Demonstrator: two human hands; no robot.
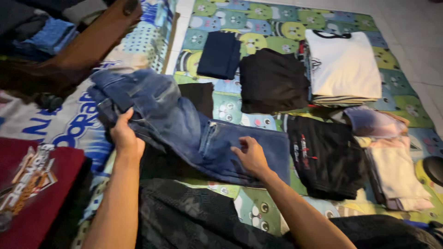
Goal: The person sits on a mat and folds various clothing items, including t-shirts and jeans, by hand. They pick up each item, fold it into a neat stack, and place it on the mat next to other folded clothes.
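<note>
A: Where are we on the blue jeans (184,124)?

B: We see them lying across the left half of the patterned mat (397,87), partly folded. One end runs up toward the mat's left edge, the other lies flat near the middle.

A: Hands?

B: Left hand (125,136) is closed on a bunched fold of the denim at the jeans' left end. Right hand (249,154) is open, palm down, fingers spread, pressing flat on the jeans' right part.

A: What's around them?

B: Just behind the jeans, a small dark folded piece (199,97), touching them. Toward the mat's far edge, a navy folded garment (220,54), then a black folded garment (272,80) beside it. Far right corner: a white shirt (344,64) on top of a folded stack. Right of the jeans, a black garment with red and white print (323,157), close but we can't tell if it touches. At the mat's right edge, a pile of pale pink and cream clothes (392,170).

A: Off the mat?

B: A maroon printed shirt (34,184) at the left, well apart from the jeans. Dark patterned fabric (194,221) lies at the near edge, under the forearms.
</note>
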